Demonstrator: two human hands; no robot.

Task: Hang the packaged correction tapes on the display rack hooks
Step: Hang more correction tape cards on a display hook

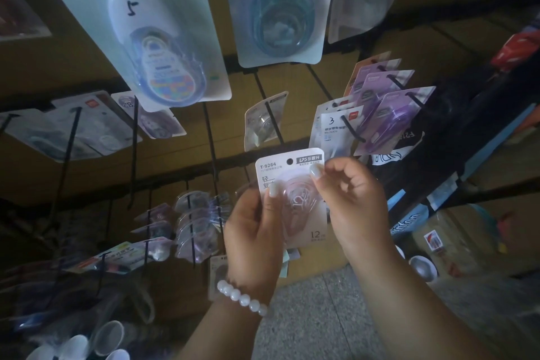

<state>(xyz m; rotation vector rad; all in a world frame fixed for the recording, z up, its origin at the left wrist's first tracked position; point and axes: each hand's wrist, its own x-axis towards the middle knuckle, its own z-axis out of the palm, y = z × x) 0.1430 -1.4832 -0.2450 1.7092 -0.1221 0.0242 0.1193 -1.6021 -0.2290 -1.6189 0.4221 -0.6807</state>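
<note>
a: how is she gripping it?
b: both hands are pinching the correction tape pack (292, 199), left hand (251, 231) at its left edge, right hand (350, 199) at the top corner, held in front of the rack.
a: tip?
b: i'd be lining up the punched hole (289, 161) with a free hook (274, 117), keeping the card square.
</note>
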